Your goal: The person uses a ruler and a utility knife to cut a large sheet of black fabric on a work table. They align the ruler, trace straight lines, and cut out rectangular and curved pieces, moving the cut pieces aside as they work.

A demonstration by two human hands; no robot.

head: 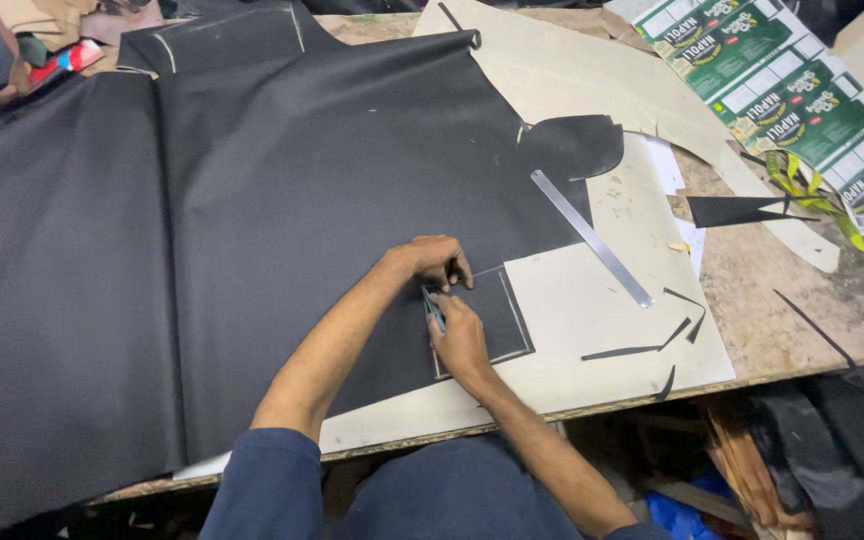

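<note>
Fingers of right hand (460,338) grip a half-hidden knife (434,308); left hand (434,259) presses black sheet (252,220).

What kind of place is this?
Probably a leather or fabric cutting workshop: a big black sheet covers the worktable, with a metal ruler and cut-off black strips lying beside it.

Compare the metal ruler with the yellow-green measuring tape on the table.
The metal ruler is grey, rigid and straight; the measuring tape is yellow-green, limp and twisted. The ruler lies diagonally across the black material and pale board, nearer the hands; the tape lies on the bare table at the right. Neither hand touches either.
</note>
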